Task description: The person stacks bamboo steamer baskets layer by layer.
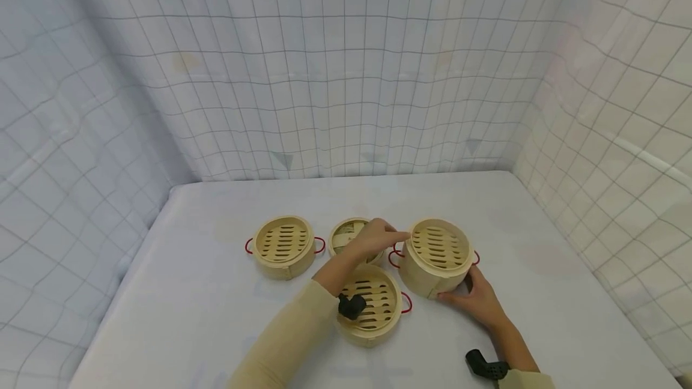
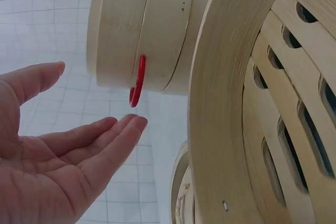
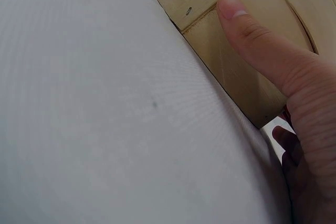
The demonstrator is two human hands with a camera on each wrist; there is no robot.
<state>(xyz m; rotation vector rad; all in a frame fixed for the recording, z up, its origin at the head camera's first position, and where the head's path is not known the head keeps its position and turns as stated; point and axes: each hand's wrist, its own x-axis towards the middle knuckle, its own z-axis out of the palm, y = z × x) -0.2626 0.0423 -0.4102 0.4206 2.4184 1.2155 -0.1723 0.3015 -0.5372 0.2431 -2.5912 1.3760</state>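
At the right of the table stands a stack of bamboo steamers point(image 1: 421, 272) with slatted top and red wire handles. My right hand point(image 1: 478, 302) holds its lower right side; in the right wrist view the thumb point(image 3: 262, 45) presses on the bamboo wall and the other fingers are partly hidden behind. My left hand point(image 1: 376, 238) reaches toward the stack's left side. In the left wrist view its fingers are extended, just apart from a red handle point(image 2: 138, 82). Below my left forearm sits another slatted steamer point(image 1: 367, 337), partly covered by it.
A smaller round steamer point(image 1: 342, 235) with a woven top sits behind my left wrist, partly hidden. Farther left stands a slatted steamer point(image 1: 278, 270) with red handles. The white table point(image 1: 178, 305) is bounded by grid-patterned cloth walls point(image 1: 346, 77) at back and sides.
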